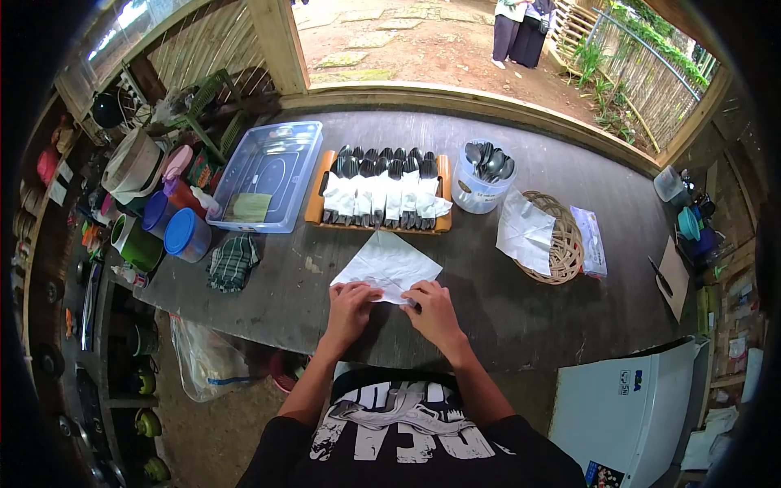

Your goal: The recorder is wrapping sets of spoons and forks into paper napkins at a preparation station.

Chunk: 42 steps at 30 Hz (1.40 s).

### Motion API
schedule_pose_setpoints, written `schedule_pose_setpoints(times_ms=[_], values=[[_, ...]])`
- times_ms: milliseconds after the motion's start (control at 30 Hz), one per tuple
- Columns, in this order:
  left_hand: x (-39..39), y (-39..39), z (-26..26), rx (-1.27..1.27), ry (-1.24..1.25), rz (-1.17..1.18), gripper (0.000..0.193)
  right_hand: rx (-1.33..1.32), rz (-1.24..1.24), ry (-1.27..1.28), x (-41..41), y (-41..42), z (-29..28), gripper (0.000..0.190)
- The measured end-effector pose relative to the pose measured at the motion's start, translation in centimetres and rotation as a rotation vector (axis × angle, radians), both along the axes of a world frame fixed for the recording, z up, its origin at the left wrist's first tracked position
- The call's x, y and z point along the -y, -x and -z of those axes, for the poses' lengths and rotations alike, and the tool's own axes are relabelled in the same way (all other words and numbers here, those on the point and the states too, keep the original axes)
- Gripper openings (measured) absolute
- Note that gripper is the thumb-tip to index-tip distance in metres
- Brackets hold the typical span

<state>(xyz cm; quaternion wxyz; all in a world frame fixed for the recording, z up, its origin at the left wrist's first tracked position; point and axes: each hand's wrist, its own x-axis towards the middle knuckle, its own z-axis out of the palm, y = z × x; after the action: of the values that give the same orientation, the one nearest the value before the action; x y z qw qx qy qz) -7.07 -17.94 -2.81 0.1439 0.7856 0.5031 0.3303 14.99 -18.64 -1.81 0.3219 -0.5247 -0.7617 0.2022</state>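
A white paper napkin (390, 262) lies spread on the dark table with one corner pointing away from me. My left hand (352, 311) grips its near left edge, fingers bent over the paper. At the near right edge, my right hand (433, 314) pinches the napkin, and a small dark tip shows beneath those fingers; what it belongs to is hidden. Just beyond the napkin stands an orange-brown tray (311, 210) with rows of black spoons and forks wrapped in white napkins (379, 198). To its right, a clear plastic tub (476, 198) holds loose black cutlery.
Right of the tub, napkins (526, 235) lie partly over a wicker basket (567, 244) beside a plastic packet (589, 241). A clear plastic bin (274, 171), folded checked cloth (233, 262) and blue-lidded container (188, 235) stand left. A knife (659, 274) lies far right. Two people stand outside.
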Motion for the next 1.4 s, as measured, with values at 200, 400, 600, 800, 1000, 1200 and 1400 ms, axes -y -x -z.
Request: schedule_pose_setpoints(times_ms=[200, 400, 600, 800, 1000, 1200, 1400], values=[[0.9, 0.2, -1.6, -0.016, 0.022, 0.009, 0.029, -0.014, -0.05, -0.047, 0.0, 0.1, -0.1, 0.01], [1.7, 0.5, -1.4, -0.014, -0.006, 0.019, 0.028, -0.01, -0.092, -0.034, 0.3, 0.8, 0.0, 0.014], [1.4, 1.3, -0.9, 0.068, 0.054, -0.026, 0.031, -0.032, -0.07, -0.019, -0.1, 1.3, -0.5, 0.018], [1.5, 2.2, -1.7, -0.015, 0.035, -0.087, 0.05, 0.008, -0.09, -0.077, -0.7, 1.8, 0.1, 0.017], [2.1, 1.7, -2.8, 0.077, 0.078, -0.013, 0.062, -0.016, -0.098, -0.084, -0.5, 3.4, -0.5, 0.015], [2.5, 3.8, -2.5, 0.17, 0.174, -0.11, 0.049, 0.03, -0.07, -0.122, -1.4, 2.0, -0.1, 0.015], [2.0, 3.9, -1.6, -0.029, 0.043, -0.137, 0.039, 0.004, -0.105, -0.179, -0.8, 2.5, -1.5, 0.017]])
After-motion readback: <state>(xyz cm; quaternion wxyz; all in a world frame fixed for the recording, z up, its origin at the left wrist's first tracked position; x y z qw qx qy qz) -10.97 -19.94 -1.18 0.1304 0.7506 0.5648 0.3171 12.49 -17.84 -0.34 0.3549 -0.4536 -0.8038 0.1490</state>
